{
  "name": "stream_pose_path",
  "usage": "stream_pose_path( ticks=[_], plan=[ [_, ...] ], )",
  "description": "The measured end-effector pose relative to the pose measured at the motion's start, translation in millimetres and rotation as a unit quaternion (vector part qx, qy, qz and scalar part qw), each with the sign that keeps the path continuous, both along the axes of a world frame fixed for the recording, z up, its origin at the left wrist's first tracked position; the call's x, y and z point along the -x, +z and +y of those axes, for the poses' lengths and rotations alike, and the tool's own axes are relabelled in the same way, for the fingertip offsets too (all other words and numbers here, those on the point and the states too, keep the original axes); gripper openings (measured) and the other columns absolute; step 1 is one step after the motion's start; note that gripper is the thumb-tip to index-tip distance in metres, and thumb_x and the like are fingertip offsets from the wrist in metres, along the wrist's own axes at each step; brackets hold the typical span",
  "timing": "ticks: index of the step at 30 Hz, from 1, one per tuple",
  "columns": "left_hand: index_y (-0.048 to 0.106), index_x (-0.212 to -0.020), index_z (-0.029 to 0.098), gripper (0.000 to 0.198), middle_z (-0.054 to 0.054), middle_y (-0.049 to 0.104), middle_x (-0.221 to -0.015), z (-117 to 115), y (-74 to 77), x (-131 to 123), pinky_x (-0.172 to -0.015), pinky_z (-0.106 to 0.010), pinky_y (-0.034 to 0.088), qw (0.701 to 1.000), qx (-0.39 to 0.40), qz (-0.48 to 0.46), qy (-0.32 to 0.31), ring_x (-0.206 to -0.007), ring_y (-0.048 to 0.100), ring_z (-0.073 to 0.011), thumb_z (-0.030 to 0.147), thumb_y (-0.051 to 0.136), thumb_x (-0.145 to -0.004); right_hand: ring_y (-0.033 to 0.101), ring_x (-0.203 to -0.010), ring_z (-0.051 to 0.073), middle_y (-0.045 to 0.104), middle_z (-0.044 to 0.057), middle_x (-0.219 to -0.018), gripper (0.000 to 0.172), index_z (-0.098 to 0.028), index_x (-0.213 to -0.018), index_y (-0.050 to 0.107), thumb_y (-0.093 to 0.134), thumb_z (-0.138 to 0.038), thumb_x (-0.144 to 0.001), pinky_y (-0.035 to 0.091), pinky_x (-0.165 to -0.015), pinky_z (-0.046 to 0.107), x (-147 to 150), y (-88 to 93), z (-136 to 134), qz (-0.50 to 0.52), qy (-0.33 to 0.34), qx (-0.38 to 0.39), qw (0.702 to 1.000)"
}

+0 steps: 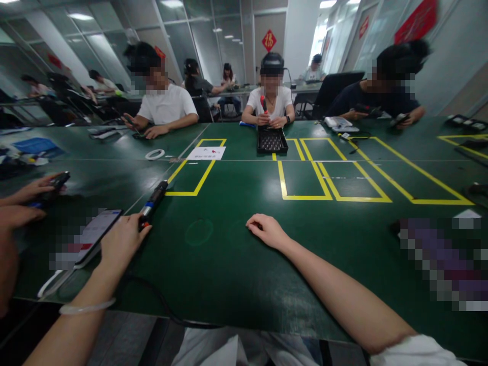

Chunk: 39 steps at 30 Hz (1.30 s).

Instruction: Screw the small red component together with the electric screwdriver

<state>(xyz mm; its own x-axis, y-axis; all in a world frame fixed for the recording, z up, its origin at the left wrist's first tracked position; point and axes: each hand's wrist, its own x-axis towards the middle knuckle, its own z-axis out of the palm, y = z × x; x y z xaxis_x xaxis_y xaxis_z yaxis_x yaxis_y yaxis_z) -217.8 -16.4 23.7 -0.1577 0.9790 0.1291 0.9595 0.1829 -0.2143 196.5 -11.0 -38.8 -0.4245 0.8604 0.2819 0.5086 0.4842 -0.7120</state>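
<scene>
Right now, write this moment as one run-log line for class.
left hand: touching black device | right hand: loosely curled on green table | phone: beside left hand | black tray: across table

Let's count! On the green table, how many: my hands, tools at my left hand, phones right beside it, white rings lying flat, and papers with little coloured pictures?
Your hands, left hand and right hand: 2
Tool: 1
Phone: 1
White ring: 1
Paper: 1
Total: 6
</scene>
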Motion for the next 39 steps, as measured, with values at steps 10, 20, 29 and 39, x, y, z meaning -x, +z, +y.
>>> stream_pose_path(
  ticks=[10,20,29,39],
  plan=[
    [0.057,-0.114,0.017,0.047,-0.013,0.068,-0.098,3,10.6,-7,-0.06,-0.027,0.038,0.996,0.023,-0.022,0.087,-0.081,0.063,-0.0268,0.05,0.031,-0.093,0.059,-0.079,0.015,0.067,0.003,-0.084,0.012,-0.018,-0.088,0.067,0.056,-0.014,-0.089,0.041,-0.072,0.026,-1,4.2,-2,-0.005,-0.003,0.006,1.0],
    [0.06,-0.11,0.016,0.043,-0.006,0.068,-0.093,14,11.4,-135,-0.079,-0.029,0.048,0.856,0.009,-0.483,-0.186,-0.082,0.065,-0.0172,0.051,0.045,-0.09,0.058,-0.078,0.015,0.067,0.003,-0.085,0.011,-0.018,-0.089,0.066,0.055,-0.016,-0.089,0.042,-0.071,0.026,1,3.0,-2,0.002,0.001,0.007,1.0],
    [0.044,-0.138,0.015,0.057,0.003,0.051,-0.067,20,-5.3,-217,-0.061,-0.024,0.04,0.681,0.211,-0.641,-0.284,-0.063,0.048,-0.0109,0.043,0.052,-0.089,0.056,-0.066,0.01,0.064,-0.001,-0.082,0.031,-0.019,-0.119,0.051,0.055,-0.032,-0.091,0.044,-0.065,0.023,0,1.6,-3,0.158,0.044,0.096,0.982],
    [0.055,-0.113,0.015,0.038,-0.004,0.062,-0.09,19,-24.9,-214,-0.076,-0.029,0.046,0.666,0.216,-0.663,-0.265,-0.077,0.058,-0.0128,0.044,0.052,-0.089,0.053,-0.064,0.01,0.061,-0.001,-0.079,0.014,-0.019,-0.097,0.056,0.058,-0.028,-0.087,0.043,-0.062,0.022,4,1.2,-3,0.151,0.025,0.085,0.985]
  ],
)
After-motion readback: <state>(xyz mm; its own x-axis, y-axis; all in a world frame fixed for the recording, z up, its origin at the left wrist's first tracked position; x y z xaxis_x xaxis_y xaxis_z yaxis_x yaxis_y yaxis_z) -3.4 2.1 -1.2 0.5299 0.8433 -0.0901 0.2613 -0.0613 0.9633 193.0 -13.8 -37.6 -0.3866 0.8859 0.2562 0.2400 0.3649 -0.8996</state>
